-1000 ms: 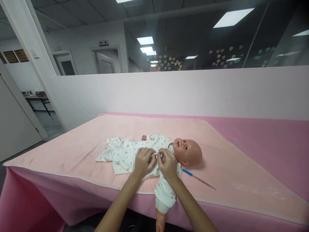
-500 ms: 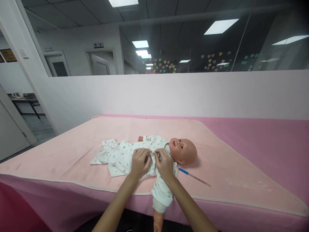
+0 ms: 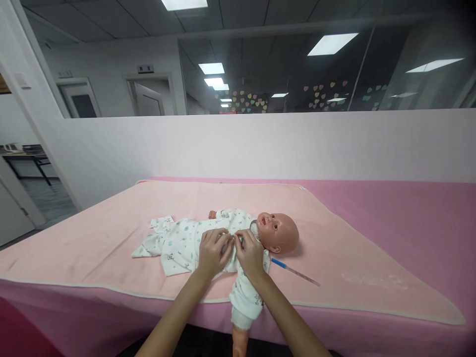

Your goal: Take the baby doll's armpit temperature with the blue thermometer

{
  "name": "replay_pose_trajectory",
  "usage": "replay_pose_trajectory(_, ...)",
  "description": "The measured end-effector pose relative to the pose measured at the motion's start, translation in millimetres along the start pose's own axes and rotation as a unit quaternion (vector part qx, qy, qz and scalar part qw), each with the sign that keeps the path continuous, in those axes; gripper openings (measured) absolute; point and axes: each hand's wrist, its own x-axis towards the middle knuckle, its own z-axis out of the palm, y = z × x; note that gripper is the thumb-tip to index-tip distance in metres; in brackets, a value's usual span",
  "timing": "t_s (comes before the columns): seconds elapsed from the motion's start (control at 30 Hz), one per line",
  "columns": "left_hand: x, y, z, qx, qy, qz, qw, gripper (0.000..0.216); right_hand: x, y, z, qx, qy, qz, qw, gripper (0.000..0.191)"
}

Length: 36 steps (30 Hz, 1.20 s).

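Observation:
A baby doll (image 3: 278,232) lies on its back on a peach blanket (image 3: 111,243), head to the right. It wears a white printed baby suit (image 3: 176,242). Both my hands rest on the doll's chest, close together. My left hand (image 3: 210,251) pinches the fabric of the suit front with curled fingers. My right hand (image 3: 250,252) pinches the same spot from the other side, just below the doll's chin. One sleeved doll arm (image 3: 243,302) hangs over the table's near edge between my forearms.
A thin thermometer with a blue end (image 3: 293,270) lies on the blanket right of the doll. The pink-covered table (image 3: 409,218) runs to a low white partition (image 3: 260,144). An open doorway (image 3: 22,173) is at the left.
The view has drifted, so the doll sits slightly further left in the picture. My hands stay pinched together on the suit at the chest.

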Motion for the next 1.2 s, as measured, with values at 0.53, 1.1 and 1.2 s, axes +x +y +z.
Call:
replay_pose_trajectory(0.53,-24.2,-15.6,-26.8,-0.112,-0.064,-0.196,0.972,0.026,-0.6,-10.5,-3.9,-0.152,-0.028,-0.175,0.972,0.024)
replay_pose_trajectory(1.1,-26.8,-17.1,-27.2,-0.196,0.007,-0.25,0.948,0.021,-2.9,-25.8,10.9,-0.153,-0.086,-0.227,0.958,0.014)
replay_pose_trajectory(1.2,-26.4,-15.4,-30.4,-0.201,0.001,-0.217,0.955,0.021,-3.7,-26.6,9.4,-0.104,-0.089,-0.277,0.951,0.019)
